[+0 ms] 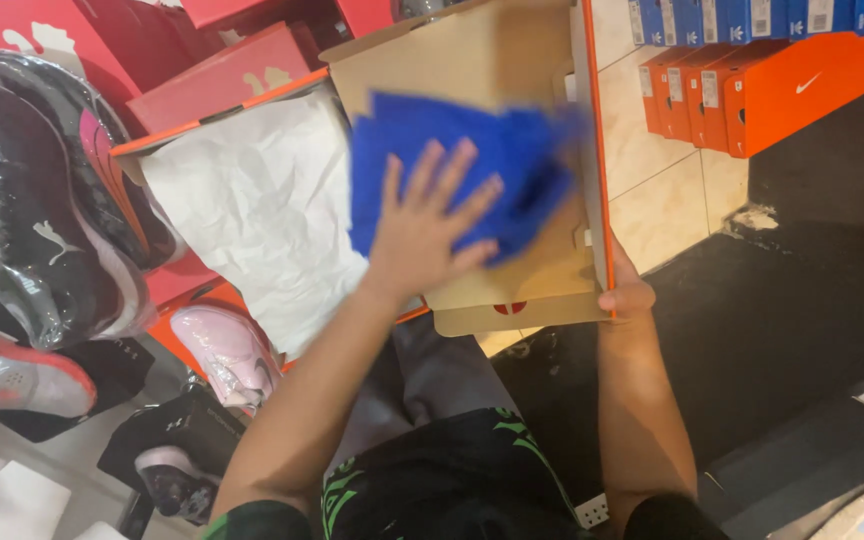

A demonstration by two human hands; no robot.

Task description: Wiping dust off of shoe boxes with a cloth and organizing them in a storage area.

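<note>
While flat, box lid [512,60] lengthwise away

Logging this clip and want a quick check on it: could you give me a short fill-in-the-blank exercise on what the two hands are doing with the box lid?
1. The left hand presses a ____ cloth flat against the inside of the cardboard shoebox lid.
2. The right hand grips the lid at its ____ edge.
3. Beside the lid, the open shoebox is filled with crumpled ____ tissue paper.
4. On the tiled floor stands a row of ____ shoeboxes.

Missing words: blue; orange; white; orange
</note>
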